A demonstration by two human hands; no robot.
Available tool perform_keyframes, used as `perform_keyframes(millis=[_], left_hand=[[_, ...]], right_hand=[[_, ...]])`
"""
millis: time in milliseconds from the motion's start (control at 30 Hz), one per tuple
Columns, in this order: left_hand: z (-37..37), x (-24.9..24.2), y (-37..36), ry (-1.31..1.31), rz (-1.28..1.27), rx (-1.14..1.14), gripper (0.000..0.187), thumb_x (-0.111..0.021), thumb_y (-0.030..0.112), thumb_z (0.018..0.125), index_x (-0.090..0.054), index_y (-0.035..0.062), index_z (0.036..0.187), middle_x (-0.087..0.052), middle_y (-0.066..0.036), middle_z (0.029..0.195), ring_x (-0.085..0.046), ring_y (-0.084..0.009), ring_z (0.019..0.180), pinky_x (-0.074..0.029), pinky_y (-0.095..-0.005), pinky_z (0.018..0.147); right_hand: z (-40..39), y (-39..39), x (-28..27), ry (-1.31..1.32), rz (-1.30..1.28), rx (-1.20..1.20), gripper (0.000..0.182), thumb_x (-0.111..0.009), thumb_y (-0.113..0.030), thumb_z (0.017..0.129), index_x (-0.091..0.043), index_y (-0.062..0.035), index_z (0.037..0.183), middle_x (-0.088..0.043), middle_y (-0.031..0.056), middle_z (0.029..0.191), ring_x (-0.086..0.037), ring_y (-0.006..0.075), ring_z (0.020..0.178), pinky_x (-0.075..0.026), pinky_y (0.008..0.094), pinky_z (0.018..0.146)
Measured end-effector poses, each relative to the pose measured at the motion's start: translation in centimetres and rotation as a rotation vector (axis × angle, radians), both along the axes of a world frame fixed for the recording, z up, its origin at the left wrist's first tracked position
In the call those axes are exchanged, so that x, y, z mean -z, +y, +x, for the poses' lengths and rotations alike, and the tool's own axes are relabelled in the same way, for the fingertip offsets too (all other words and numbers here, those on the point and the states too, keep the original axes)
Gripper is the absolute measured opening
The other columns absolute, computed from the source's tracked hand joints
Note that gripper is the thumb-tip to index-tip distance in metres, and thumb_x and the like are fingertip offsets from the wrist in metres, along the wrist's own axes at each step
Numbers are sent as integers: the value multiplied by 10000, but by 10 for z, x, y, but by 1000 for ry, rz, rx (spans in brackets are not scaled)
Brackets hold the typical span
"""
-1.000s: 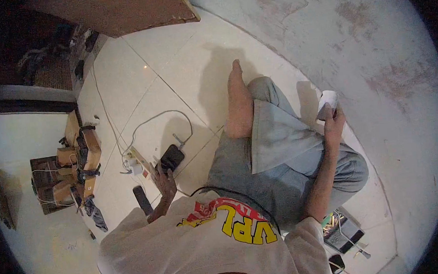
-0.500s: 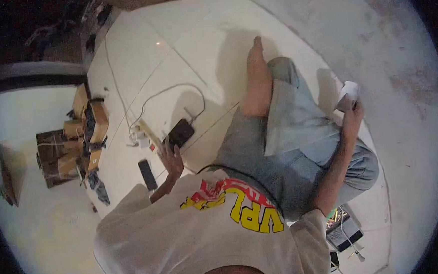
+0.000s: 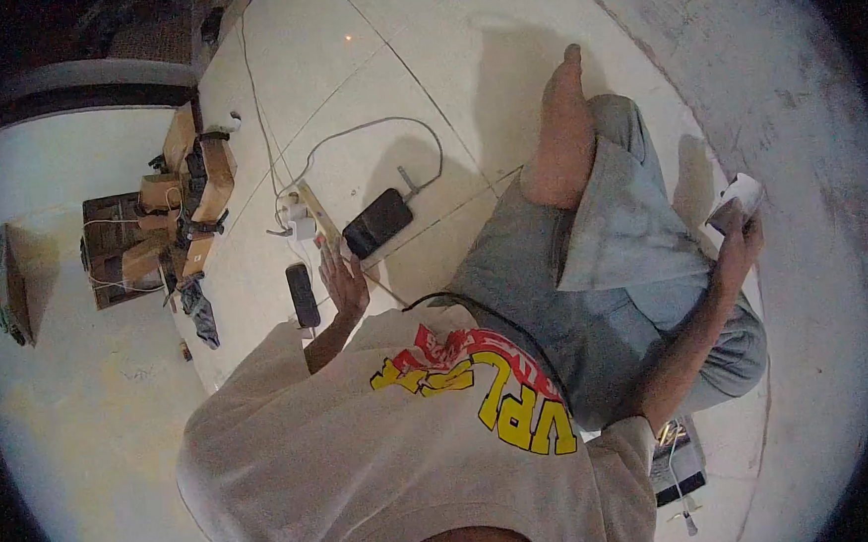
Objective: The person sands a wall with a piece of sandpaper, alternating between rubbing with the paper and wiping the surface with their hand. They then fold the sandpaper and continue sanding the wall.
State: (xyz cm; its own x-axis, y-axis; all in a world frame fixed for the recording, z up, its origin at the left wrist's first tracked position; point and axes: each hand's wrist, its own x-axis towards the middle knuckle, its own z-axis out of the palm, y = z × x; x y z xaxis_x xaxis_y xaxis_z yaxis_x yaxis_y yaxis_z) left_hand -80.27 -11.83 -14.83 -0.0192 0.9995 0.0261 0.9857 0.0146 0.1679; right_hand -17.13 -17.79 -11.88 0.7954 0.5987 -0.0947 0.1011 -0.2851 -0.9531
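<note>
My left hand [image 3: 343, 284] is open, fingers stretched out, just beside the near end of a black phone [image 3: 378, 224] lying on the tiled floor with a cable at its far end. A second dark phone [image 3: 302, 296] lies to the left of this hand. My right hand [image 3: 743, 235] is closed on a crumpled white piece, paper or cloth [image 3: 739, 196], above the floor beyond my right knee.
A power strip [image 3: 317, 211] with white plugs [image 3: 298, 222] and cables lies left of the first phone. Cardboard pieces [image 3: 212, 175] stand at the left. My bare foot [image 3: 562, 129] is ahead. A grey box of small items [image 3: 679, 460] sits at the lower right.
The whole view has shifted. My left hand's fingers look straighter and stand slightly off the phone's edge. My right hand still holds the white piece.
</note>
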Motion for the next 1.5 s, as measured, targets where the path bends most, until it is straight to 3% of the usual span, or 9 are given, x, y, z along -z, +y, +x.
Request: perform_keyframes(millis=[333,1067,1167,1233,1267,1333,1367,1400,1500], left_hand=[[-5,7,0,30,-24,-22,569,-317,408,1004,-288,43,1440,-198,-237,1519,-178,-384,1411,-136,-513,1132],[-2,3,-4,57,38,-47,505,-401,291,989,-328,9,1401,-219,-244,1508,-237,-395,1382,-186,-513,1113],[-2,6,-1,33,133,18,497,-423,263,980,-334,-7,1388,-289,-252,1467,-297,-399,1340,-221,-513,1085],[-1,12,2,32,152,-7,415,-438,235,972,-415,26,1330,-508,-236,1278,-475,-383,1183,-365,-483,970],[11,-1,8,31,152,-7,415,-438,235,972,-415,26,1330,-508,-236,1278,-475,-383,1183,-365,-483,970],[47,-37,25,-54,-219,-217,285,-447,205,967,-536,68,1200,-636,-166,1007,-588,-359,960,-458,-443,797],[54,-35,32,-121,-21,-3,183,-496,167,928,-617,97,1048,-650,-104,850,-619,-325,839,-482,-395,689],[64,-33,44,-124,-20,0,183,-496,167,928,-617,97,1048,-650,-104,850,-619,-325,839,-482,-395,689],[157,-80,74,-252,249,555,204,-612,115,798,-649,94,998,-633,-111,925,-596,-319,865,-472,-427,727]], right_hand=[[1,-1,-5,-44,-107,-26,393,-562,-265,945,-563,65,1158,-628,142,1077,-600,220,931,-478,338,816],[-2,-1,-6,-45,-47,-31,347,-554,-231,951,-566,67,1128,-629,126,988,-586,198,874,-480,331,798],[-2,-1,-7,-18,-39,-38,355,-554,-239,952,-567,70,1127,-629,133,992,-587,196,880,-483,332,789],[9,-4,9,-71,-26,-59,344,-557,-227,951,-565,74,1119,-629,134,979,-585,191,876,-490,325,765],[9,-5,9,-72,-26,-59,344,-557,-227,951,-565,74,1119,-629,134,979,-585,191,876,-490,325,765],[12,-7,11,-33,-87,-52,372,-569,-217,944,-547,81,1165,-632,134,1000,-591,193,889,-496,316,744],[5,-4,4,-36,-85,-50,372,-569,-217,944,-547,81,1165,-632,134,1000,-591,193,889,-496,316,744],[-3,-2,-2,-22,-49,4,388,-569,-204,941,-530,81,1202,-628,142,1025,-595,194,901,-499,314,739],[-2,-2,6,30,-50,78,425,-571,-172,930,-496,78,1267,-614,165,1078,-601,201,929,-502,314,750]])
